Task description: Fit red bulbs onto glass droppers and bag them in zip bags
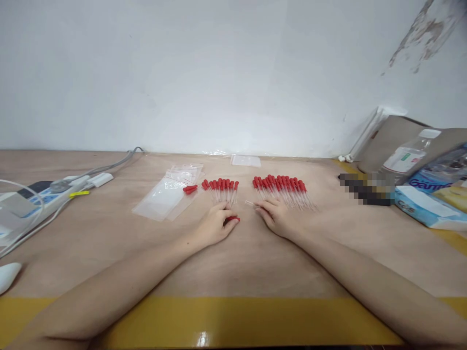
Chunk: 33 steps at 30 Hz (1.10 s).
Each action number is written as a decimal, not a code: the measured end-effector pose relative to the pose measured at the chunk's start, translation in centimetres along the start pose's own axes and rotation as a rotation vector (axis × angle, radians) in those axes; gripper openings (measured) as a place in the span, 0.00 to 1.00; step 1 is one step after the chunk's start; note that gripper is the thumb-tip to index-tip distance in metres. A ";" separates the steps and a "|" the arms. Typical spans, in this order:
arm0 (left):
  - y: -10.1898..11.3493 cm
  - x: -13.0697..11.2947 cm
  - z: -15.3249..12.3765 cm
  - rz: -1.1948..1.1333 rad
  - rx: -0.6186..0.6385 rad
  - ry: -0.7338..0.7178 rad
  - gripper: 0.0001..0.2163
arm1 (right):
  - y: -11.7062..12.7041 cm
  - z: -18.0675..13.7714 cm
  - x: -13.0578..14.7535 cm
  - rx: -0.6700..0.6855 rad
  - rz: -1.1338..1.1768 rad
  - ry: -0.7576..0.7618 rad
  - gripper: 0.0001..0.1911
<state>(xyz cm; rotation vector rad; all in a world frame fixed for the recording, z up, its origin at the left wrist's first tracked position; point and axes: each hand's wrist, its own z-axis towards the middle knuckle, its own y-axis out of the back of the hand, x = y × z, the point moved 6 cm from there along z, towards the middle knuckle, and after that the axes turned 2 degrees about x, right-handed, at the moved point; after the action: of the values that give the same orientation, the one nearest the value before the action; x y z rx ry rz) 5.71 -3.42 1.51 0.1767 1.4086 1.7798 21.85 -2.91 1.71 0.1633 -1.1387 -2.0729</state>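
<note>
My left hand (216, 225) is closed on a red rubber dropper bulb (233, 219), which pokes out between thumb and fingers. Across a small gap, my right hand (274, 215) pinches a thin clear dropper tube (250, 202) that points left. Just beyond my right hand lies a row of red-bulbed droppers (280, 183), their clear tubes toward me. A smaller group of the same droppers (221, 184) lies past my left hand. A few loose red bulbs (190, 189) rest on clear zip bags (158, 199) to the left.
A power strip (45, 201) with cables and a white mouse (9, 276) are at the left. Another clear bag (246, 160) lies against the wall. On the right stand a plastic bottle (404, 155) and a tissue pack (426, 206), beside a blurred dark object (367, 188).
</note>
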 end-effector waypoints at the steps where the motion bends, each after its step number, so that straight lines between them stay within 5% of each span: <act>1: 0.0 0.1 0.0 -0.022 -0.020 0.002 0.09 | 0.1 -0.2 0.2 -0.011 0.014 -0.005 0.11; 7: 0.4 0.4 0.2 -0.187 -0.095 0.045 0.08 | 0.3 -0.6 1.6 -0.017 0.057 0.088 0.09; 20: -1.3 2.0 0.5 -0.677 -0.051 0.210 0.12 | -0.1 -0.6 1.9 0.009 0.080 0.119 0.10; 33: -0.6 0.4 0.3 -0.425 0.031 0.081 0.09 | 0.1 0.0 1.7 0.166 0.019 0.167 0.12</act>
<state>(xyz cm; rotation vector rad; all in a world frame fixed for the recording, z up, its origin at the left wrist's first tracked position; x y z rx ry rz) 5.97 -2.90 0.93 -0.1712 1.4083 1.4264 20.76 -4.08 2.16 0.3962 -1.2031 -1.9080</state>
